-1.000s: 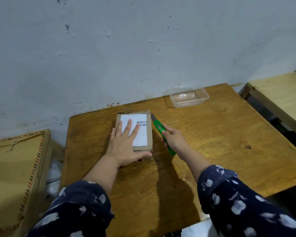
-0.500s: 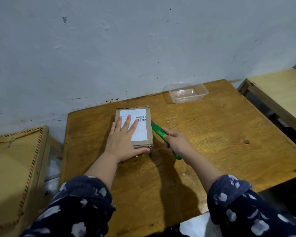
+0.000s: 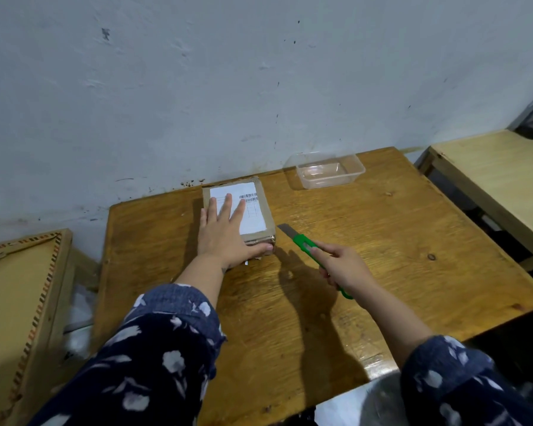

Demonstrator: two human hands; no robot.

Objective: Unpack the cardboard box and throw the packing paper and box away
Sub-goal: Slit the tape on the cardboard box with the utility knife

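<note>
A small cardboard box (image 3: 265, 210) with a white barcode label lies flat on the wooden table (image 3: 382, 241), close to the wall. My left hand (image 3: 225, 233) presses flat on its top, fingers spread, thumb along the near edge. My right hand (image 3: 342, 265) grips a green utility knife (image 3: 305, 244) with the blade out. The blade tip points at the box's near right corner and stands a little apart from it. No packing paper is visible.
A clear plastic container (image 3: 326, 170) sits at the table's back right by the wall. A lighter wooden table (image 3: 499, 176) stands to the right across a gap. A wooden framed panel (image 3: 16, 302) lies low on the left.
My right hand has drawn the knife back along the box's right side, towards me and to the right, and the blade is now off the box. My left hand stays on the box.
</note>
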